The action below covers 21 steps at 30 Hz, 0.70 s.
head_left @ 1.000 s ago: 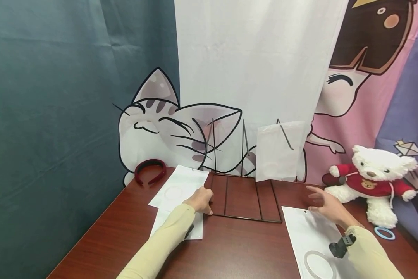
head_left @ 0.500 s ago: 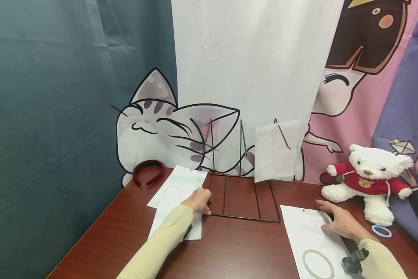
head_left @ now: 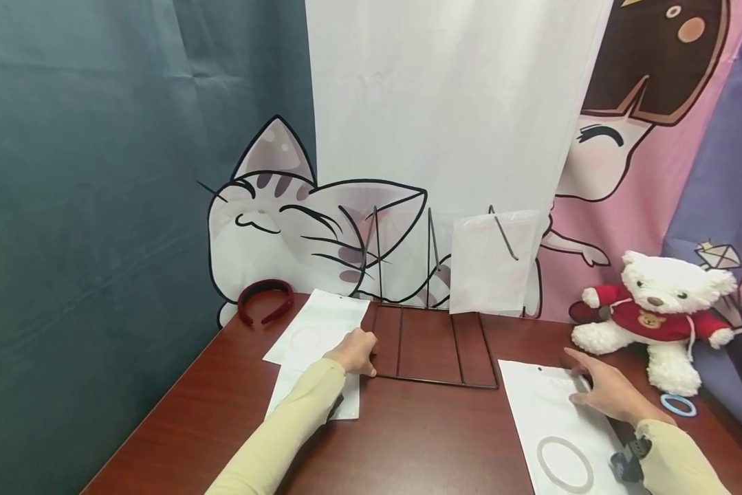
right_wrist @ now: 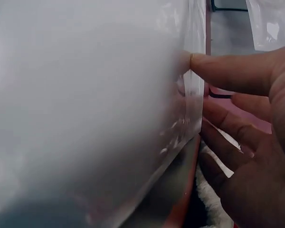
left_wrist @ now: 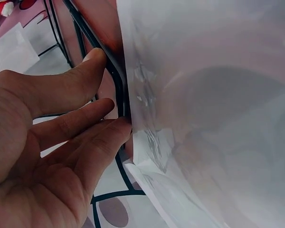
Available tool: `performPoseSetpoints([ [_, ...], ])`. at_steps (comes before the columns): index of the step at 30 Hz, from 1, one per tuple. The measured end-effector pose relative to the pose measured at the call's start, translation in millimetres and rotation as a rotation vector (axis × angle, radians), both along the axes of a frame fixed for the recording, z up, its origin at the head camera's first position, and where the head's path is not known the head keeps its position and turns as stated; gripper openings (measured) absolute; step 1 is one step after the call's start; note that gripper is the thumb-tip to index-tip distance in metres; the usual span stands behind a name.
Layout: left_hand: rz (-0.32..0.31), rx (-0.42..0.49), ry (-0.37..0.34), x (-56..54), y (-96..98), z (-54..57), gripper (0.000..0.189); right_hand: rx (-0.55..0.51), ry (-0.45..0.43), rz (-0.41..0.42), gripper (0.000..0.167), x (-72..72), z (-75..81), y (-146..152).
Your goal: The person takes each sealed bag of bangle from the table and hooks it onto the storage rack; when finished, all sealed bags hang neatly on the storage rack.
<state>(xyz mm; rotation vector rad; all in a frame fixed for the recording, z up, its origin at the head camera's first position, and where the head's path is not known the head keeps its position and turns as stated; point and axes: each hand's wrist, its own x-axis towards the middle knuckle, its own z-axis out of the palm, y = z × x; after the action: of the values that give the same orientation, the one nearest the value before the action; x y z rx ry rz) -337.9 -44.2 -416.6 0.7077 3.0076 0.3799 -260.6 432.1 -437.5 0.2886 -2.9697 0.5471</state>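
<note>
A black wire rack lies along the back of the table, with upright hooks. My left hand is at its left side; in the left wrist view the thumb and fingers pinch the rack's wire. Right beside it lie two overlapping white plastic bags. My right hand is at the right edge of another white plastic bag with a pale ring in its lower part. In the right wrist view the thumb lies over this bag's edge, fingers behind it.
A white bag hangs on the rack's right hook. A dark red headband lies at the back left. At the right sits a white teddy bear in a red top, with a blue ring by its foot.
My right hand has shifted right and slightly down, from over the bag's top edge to its right edge. The left hand stays on the rack; the view has shifted a little.
</note>
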Motion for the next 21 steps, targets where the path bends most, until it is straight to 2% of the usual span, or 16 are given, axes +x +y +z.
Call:
performPoseSetpoints([
  [4, -0.003, -0.007, 0.005, -0.1, 0.3, 0.3, 0.036, 0.007, -0.029, 0.012, 0.098, -2.1, 0.8, 0.6],
  [8, -0.001, -0.009, -0.003, 0.5, 0.5, 0.4, 0.036, 0.016, -0.057, 0.002, 0.090, -2.2, 0.6, 1.9],
  [14, 0.005, -0.016, 0.013, 1.3, 1.8, -0.2, 0.035, 0.024, -0.056, -0.002, 0.067, -2.7, 1.5, 0.5],
  [21, -0.011, -0.018, 0.031, 2.0, 2.5, -1.3, 0.035, 0.005, -0.118, 0.000, 0.027, -3.0, 1.6, -4.6],
])
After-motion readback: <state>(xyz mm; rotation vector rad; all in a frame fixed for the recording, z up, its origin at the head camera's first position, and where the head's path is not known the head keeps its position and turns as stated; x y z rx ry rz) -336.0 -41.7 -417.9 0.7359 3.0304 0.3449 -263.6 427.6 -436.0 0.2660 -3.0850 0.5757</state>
